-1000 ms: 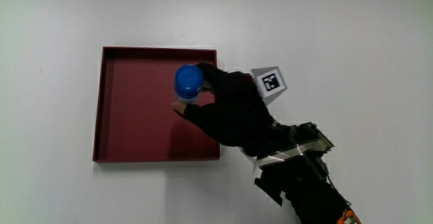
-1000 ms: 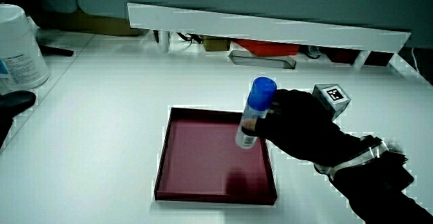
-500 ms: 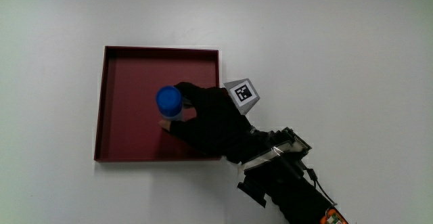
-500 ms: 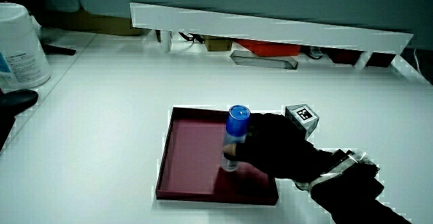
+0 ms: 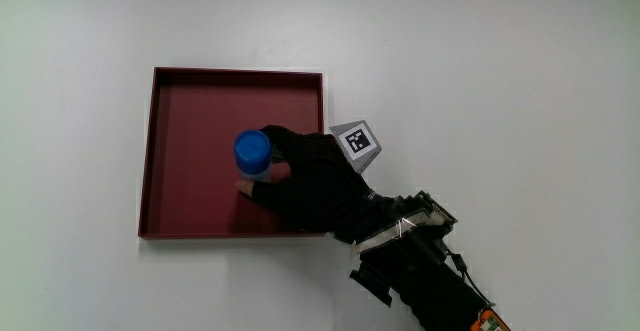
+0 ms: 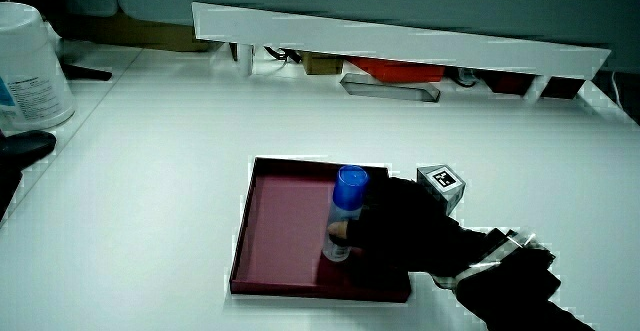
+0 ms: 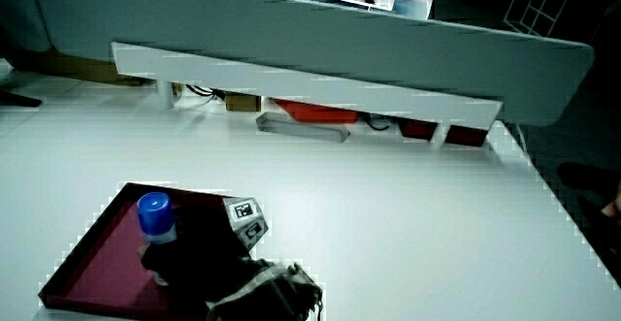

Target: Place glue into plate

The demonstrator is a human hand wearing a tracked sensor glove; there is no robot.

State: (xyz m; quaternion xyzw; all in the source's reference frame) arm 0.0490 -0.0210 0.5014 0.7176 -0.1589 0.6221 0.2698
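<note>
1. Glue (image 5: 252, 152): upright stick with blue cap, standing within the dark red plate (image 5: 190, 101), near its middle; its base appears to rest on or just above the plate floor.
2. Step in hand, by judgement: set-down. Keep the stick vertical, confirm the base sits flat, then loosen the fingers evenly so it does not topple.
3. Hand (image 5: 310, 179): over the plate's nearer part, fingers (image 6: 343, 233) wrapped around the glue's lower body, cap exposed above; a side view shows the same (image 7: 194, 248).

No legible words, brands or numbers anywhere. Only a black-and-white square code pattern on the small cube (image 5: 358, 139) atop the gloved hand (image 5: 315, 181); white container (image 6: 28, 66) label unreadable.
</note>
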